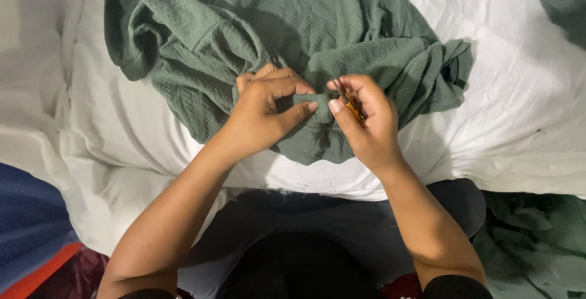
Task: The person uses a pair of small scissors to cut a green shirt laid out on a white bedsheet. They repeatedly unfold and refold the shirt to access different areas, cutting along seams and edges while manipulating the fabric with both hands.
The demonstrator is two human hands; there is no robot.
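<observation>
Spread across the white sheet (519,122) in front of you lies the green garment (317,24), its bulk running away from you and to both sides, with a folded sleeve or edge bunched at the upper left and another gathered mass at the right. The part you are working on is the near hem, which hangs toward your lap, and it sits directly between your two hands, so neither has to reach; the left is slightly nearer the fold itself. More green cloth (537,244) lies heaped by your right knee, and a further piece shows at the top right corner. Your left hand (262,113) is closed in a pinch on a small fold of the garment, thumb pressed against the fingers with fabric caught between them. Your right hand (366,122) is curled just beside it, its thumb almost touching your left thumb, and its fingers are closed on a small tool (351,105) with an orange-yellow part; its tip meets the pinched fold, though what kind of tool it is cannot be made out.
</observation>
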